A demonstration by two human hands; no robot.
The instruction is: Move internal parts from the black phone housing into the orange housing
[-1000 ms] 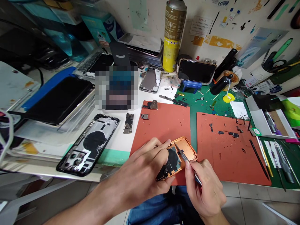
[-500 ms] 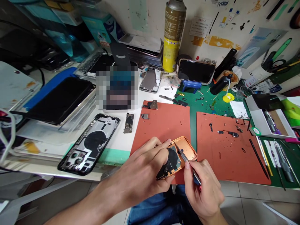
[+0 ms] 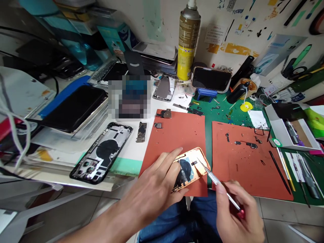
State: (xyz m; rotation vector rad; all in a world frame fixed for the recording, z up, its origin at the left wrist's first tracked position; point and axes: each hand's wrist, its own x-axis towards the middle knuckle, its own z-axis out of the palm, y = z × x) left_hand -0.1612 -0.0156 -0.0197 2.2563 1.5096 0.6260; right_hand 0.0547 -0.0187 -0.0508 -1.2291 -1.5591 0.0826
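Note:
My left hand (image 3: 162, 179) grips an orange phone housing (image 3: 199, 156) by its sides, tilted over the front edge of the left red mat (image 3: 174, 135). A dark round patch and a small black strip show on the housing's inner face. In my right hand (image 3: 238, 209) is a slim metal craft knife (image 3: 219, 186) with a red end, held like a pen. Its pointed tip lies over the housing's inner face; whether it touches cannot be made out. My left fingers cover the housing's near left part.
A black-rimmed phone housing (image 3: 101, 152) and a logic board (image 3: 141, 132) lie to the left. Small parts (image 3: 250, 145) are scattered on the right red mat (image 3: 253, 175). A phone (image 3: 211, 79) leans on a blue stand, beside a yellow spray can (image 3: 187, 44). Several tools lie far right.
My right hand has drawn back down and right, taking the knife's tip away from the black strip. The housing has tilted, and its inner face looks brighter.

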